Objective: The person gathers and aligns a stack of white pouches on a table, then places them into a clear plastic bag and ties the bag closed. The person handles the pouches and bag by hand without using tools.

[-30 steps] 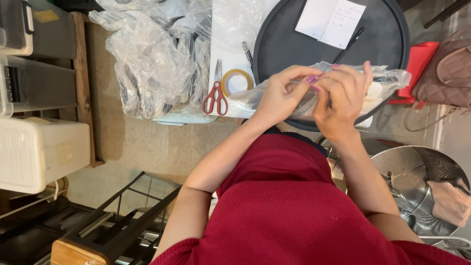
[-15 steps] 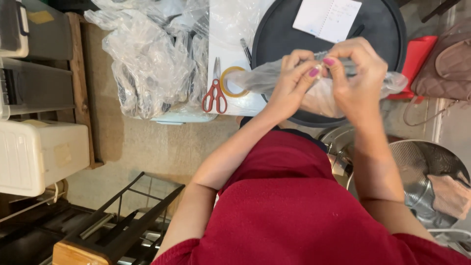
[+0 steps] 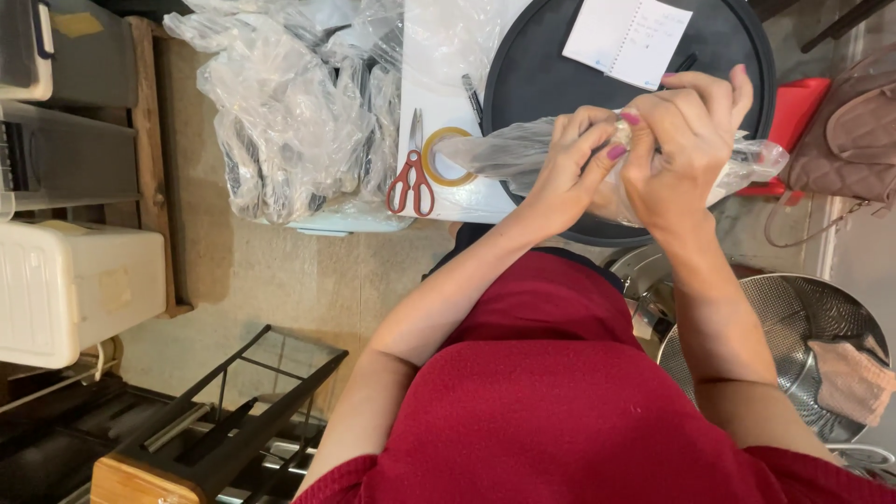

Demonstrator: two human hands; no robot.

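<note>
Hands meet over the round black tray (image 3: 541, 75): our left hand (image 3: 569, 163) and right hand (image 3: 686, 149) both pinch the middle of a clear plastic bag (image 3: 504, 149), fingertips pressed together on it, so the bag hangs between them just above the tray's near edge. The tray sits on a white counter (image 3: 439, 84) beside red-handled scissors (image 3: 411, 173), a tape roll (image 3: 443, 159), a notepad (image 3: 627, 37) and a heap of more plastic bags (image 3: 280, 103), with a metal colander (image 3: 793, 345) lower right on the tiled floor (image 3: 261, 271). We see the bag crumpled and see-through, stretched sideways, its ends sticking out past both hands.
</note>
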